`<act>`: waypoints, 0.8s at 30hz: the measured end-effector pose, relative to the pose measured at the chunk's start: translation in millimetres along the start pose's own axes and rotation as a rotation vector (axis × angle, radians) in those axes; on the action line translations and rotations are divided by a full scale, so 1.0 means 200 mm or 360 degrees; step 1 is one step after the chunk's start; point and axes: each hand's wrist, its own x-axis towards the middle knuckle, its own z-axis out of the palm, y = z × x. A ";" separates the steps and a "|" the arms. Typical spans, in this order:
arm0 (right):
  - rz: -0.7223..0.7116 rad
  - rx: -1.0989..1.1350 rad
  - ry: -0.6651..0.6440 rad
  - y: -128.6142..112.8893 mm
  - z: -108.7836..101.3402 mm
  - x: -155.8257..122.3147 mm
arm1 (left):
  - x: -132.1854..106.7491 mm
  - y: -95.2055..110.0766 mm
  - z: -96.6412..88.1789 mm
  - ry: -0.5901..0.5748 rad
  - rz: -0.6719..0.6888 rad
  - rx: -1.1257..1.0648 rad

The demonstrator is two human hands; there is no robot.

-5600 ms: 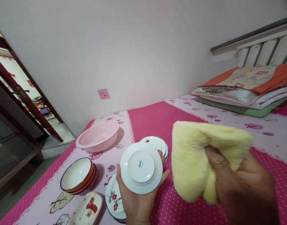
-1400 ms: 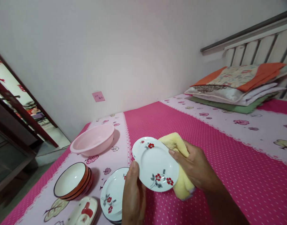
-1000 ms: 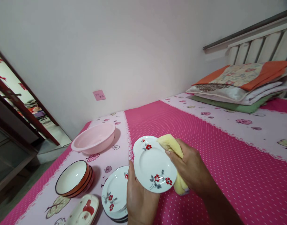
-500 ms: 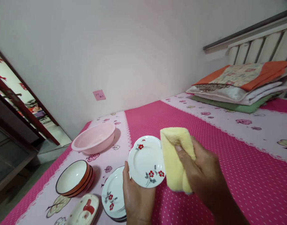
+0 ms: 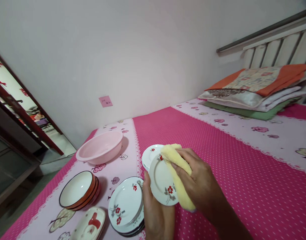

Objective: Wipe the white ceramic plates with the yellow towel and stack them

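My left hand (image 5: 157,210) grips a small white plate (image 5: 161,183) with red flowers and grey leaves, tilted up above the bed. A folded yellow cloth (image 5: 179,173) is gripped in my right hand (image 5: 199,180) and lies against the right side of that plate, covering part of its rim. Just behind, another flowered plate (image 5: 151,154) rests on the bedspread, partly hidden by the held one. Left of my left hand is a stack of flowered plates (image 5: 126,203), the top one smaller than those under it.
A pink basin (image 5: 100,146) stands at the far left of the bed. Nearer are stacked brown-sided bowls (image 5: 79,190) and a dish with a red cartoon figure (image 5: 89,225). Folded bedding and cushions (image 5: 255,90) lie at the back right, below a radiator (image 5: 280,50). The wall (image 5: 153,60) borders the bed.
My left hand and its plate have moved right and tilted, uncovering more of the plate behind and the stack. My right hand has brought the cloth left onto the held plate.
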 end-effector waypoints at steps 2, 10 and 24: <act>-0.0013 0.0034 -0.0019 -0.01 0.00 0.00 | -0.01 -0.01 0.01 0.0001 0.0009 0.0022; 0.0039 0.0465 -0.0395 -0.09 0.00 -0.03 | 0.01 0.01 -0.02 0.0054 -0.0008 -0.0063; -0.0077 -0.0019 -0.0960 -0.02 -0.07 -0.10 | 0.04 0.19 -0.11 -0.0133 -0.0274 0.0053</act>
